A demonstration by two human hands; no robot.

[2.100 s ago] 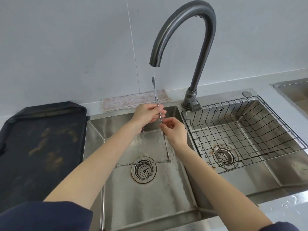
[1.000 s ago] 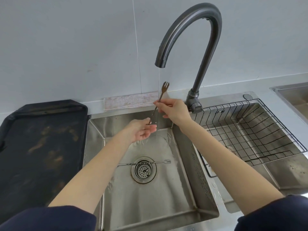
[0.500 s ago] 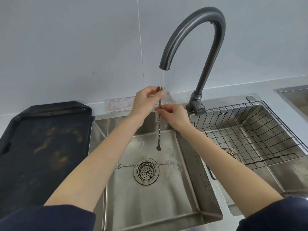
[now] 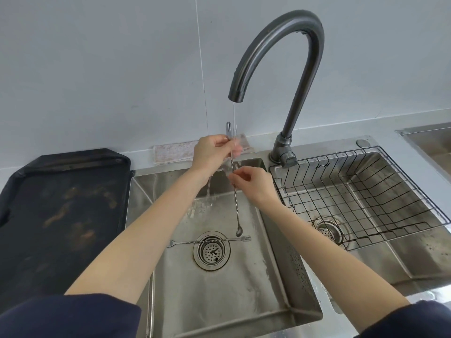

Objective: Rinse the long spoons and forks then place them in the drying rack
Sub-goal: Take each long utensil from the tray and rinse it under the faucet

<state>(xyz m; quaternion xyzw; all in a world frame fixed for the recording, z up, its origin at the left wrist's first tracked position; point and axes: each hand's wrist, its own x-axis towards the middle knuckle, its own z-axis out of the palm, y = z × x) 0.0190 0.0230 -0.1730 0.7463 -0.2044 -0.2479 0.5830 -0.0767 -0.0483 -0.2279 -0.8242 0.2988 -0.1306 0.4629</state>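
Holding a long twisted-stem utensil (image 4: 236,203) near vertical under the faucet (image 4: 290,76), both hands on it. Left hand (image 4: 212,152) pinches the upper part, fingers closed around the stem, top end pokes out above the fingers just beside the water stream (image 4: 233,115). Right hand (image 4: 253,184) pinches the stem lower down, thumb + fingertips together on it. Small spoon bowl at the bottom end hangs free just above the sink floor, near the drain (image 4: 211,251). Top end blurred, can't tell if fork or spoon tip.

Water runs thin from the spout onto the left hand, splashes down to the left basin (image 4: 219,301) floor below the wrist.

2nd utensil (image 4: 210,241) lies flat across the drain strainer, roughly horizontal, fork tip on its right end, small tip on the left, not touched by either hand.

Wire drying rack (image 4: 366,191) sits in the right basin, nothing visible in it. Dark tray (image 4: 61,215) on the counter left of the sink, pale cloth (image 4: 170,152) along the wall behind the left hand. Dark sleeves pushed up on both forearms
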